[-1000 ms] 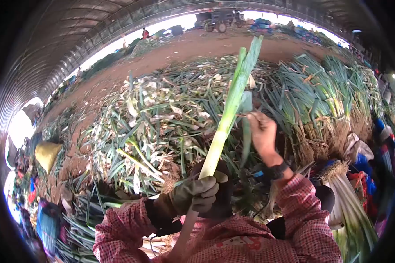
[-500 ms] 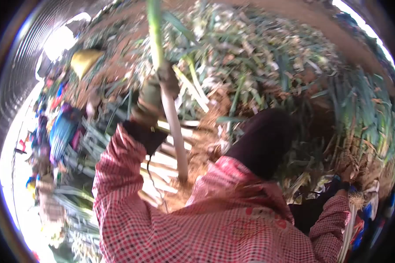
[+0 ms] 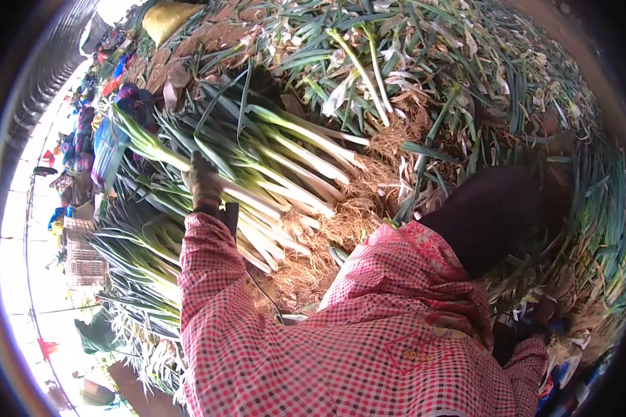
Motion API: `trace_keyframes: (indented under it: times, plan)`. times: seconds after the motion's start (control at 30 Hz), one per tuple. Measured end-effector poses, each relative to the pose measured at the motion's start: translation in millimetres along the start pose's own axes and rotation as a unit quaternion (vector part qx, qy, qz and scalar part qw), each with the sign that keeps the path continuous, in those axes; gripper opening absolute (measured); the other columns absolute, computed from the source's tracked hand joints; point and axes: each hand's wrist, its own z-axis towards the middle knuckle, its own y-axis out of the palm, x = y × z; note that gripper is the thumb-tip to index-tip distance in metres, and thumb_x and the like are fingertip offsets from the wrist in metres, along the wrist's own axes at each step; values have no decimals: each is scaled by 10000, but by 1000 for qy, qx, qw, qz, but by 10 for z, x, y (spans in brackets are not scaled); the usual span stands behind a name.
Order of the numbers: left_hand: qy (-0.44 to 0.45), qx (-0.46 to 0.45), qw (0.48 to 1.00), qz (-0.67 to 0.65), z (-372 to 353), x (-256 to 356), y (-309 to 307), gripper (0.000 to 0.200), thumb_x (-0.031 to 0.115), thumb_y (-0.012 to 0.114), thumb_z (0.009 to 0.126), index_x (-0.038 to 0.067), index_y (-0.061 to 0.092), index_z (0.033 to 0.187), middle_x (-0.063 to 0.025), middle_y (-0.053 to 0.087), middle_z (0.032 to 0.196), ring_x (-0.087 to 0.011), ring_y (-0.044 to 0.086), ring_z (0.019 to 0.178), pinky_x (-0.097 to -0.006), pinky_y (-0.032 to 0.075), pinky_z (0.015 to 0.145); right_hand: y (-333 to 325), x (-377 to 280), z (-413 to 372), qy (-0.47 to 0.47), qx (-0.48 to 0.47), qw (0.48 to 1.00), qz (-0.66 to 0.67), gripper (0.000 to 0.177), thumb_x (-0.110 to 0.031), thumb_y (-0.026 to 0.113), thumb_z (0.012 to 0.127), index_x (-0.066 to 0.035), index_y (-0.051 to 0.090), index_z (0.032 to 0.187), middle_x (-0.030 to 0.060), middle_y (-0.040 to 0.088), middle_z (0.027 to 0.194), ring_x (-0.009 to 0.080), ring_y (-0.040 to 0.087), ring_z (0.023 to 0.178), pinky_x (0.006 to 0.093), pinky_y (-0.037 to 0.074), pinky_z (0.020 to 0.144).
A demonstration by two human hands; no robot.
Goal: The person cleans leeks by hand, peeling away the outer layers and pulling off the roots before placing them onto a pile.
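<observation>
strewn green and pale leaf scraps (image 3: pixel 480 76) cover the ground beyond and to the right of a broad row of green-and-white leeks (image 3: pixel 278 177), the stalks laid side by side. brown, tangled, hairlike roots (image 3: pixel 355 215) fringe the row's right end. the left hand (image 3: pixel 205 184), in a dark olive glove, is over the row, its fingers wrapped around one thick leek with a white shank and green top (image 3: pixel 242 198). that leek slants across the row, leaves to the left, root end to the right; whether it touches the stalks beneath, i cannot tell. well to the right of the row, past a dark-clad leg (image 3: pixel 494 215), is the right hand (image 3: pixel 546 311), too dim to tell its grip. a pale latticed plastic crate (image 3: pixel 83 254) stands left of the row.
</observation>
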Motion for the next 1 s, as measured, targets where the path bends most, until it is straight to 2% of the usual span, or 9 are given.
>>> trace_keyframes:
  times: [0.07, 0.2, 0.37, 0.57, 0.63, 0.73, 0.83, 0.93, 1.0]
  plan:
    - [-10, 17, 997, 77, 100, -220, -464, 210, 218, 657, 772, 126, 469, 770, 19, 445, 556, -130, 432, 458, -286, 345, 425, 22, -89, -65, 13, -24, 1000, 3, 190, -206, 632, 797, -58, 669, 911, 79, 626, 719, 194, 554, 621, 332, 452, 558]
    - [-47, 126, 989, 66, 67, -441, -1056, 246, 201, 688, 760, 120, 476, 854, 29, 462, 603, -127, 441, 515, -295, 357, 445, 76, -276, -118, 7, -54, 999, -7, 192, -211, 628, 793, -65, 671, 910, 90, 629, 730, 215, 562, 631, 346, 458, 568]
    - [-74, 213, 966, 128, 178, -811, -1679, 296, 169, 693, 771, 129, 424, 888, -21, 467, 535, -152, 443, 407, -289, 345, 348, 153, -493, -147, -10, -77, 997, -10, 194, -217, 623, 788, -73, 675, 908, 103, 632, 745, 241, 572, 643, 364, 466, 580]
    - [-110, 159, 946, 259, 157, -1007, -2142, 308, 216, 689, 781, 94, 432, 897, -68, 529, 626, -206, 489, 450, -344, 392, 374, 291, -736, -161, -34, -101, 994, -13, 198, -225, 617, 782, -83, 678, 906, 119, 637, 762, 272, 584, 657, 385, 476, 594]
    - [-142, 166, 866, 450, 371, -1328, -2425, 327, 285, 667, 803, 82, 478, 976, -79, 534, 651, -214, 533, 551, -360, 437, 472, 368, -818, -176, -40, -108, 993, -13, 199, -228, 615, 780, -86, 679, 905, 124, 638, 768, 282, 588, 662, 392, 479, 599]
    - [-147, 145, 831, 517, 296, -1427, -2186, 294, 281, 642, 816, 86, 512, 993, -85, 563, 730, -214, 554, 622, -355, 451, 533, 502, -968, -149, -61, -119, 991, -2, 201, -231, 612, 778, -91, 681, 904, 132, 640, 776, 298, 594, 669, 403, 484, 606]
    - [-79, 96, 878, 462, 293, -1397, -1740, 270, 278, 618, 829, 90, 546, 1010, -91, 593, 809, -215, 575, 693, -350, 464, 595, 685, -1093, -209, -94, -135, 986, 6, 203, -235, 609, 775, -96, 683, 903, 140, 642, 785, 313, 600, 676, 413, 488, 613]
    - [-57, -76, 976, 194, 300, -1373, -490, 258, 274, 594, 842, 94, 580, 1027, -97, 622, 888, -215, 596, 764, -345, 477, 656, 787, -1189, -458, -109, -144, 983, 15, 205, -239, 606, 772, -101, 685, 901, 148, 644, 794, 329, 606, 684, 424, 493, 621]
    - [-118, -231, 966, -4, 61, -1253, 646, 257, 272, 578, 851, 97, 603, 1038, -101, 641, 941, -215, 610, 811, -342, 486, 697, 854, -1412, -512, -122, -159, 979, 32, 207, -242, 604, 770, -104, 686, 901, 153, 646, 799, 339, 610, 688, 431, 496, 625]
